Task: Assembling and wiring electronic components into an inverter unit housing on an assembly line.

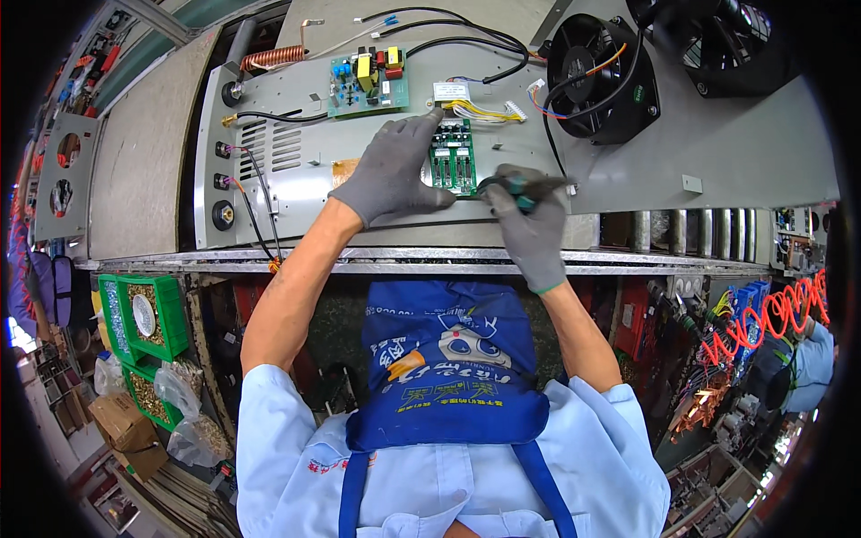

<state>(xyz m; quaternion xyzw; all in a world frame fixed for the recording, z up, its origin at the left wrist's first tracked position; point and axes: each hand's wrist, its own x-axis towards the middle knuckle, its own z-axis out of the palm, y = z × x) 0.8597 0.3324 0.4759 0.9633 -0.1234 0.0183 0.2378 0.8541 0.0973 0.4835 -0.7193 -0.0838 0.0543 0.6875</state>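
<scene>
A small green circuit board (455,160) lies on a grey sheet-metal panel (305,193). My left hand (395,170), in a grey glove, spans the board's left side, its fingertips at the far edge and thumb at the near edge. In my right hand (531,224), also gloved, is a screwdriver (520,190) with a teal-and-black handle, blurred by motion. Its dark shaft points left toward the board's near edge; the tip cannot be made out. Just beyond the board sit a white-labelled part (451,91) and yellow-and-white wires with a connector (489,111).
A larger board with yellow components (368,81) is at the far left of the panel, near a copper coil (273,58). Black fans (601,76) stand at the far right. Green bins of small hardware (143,314) are below left; a coiled red hose (771,323) hangs at right.
</scene>
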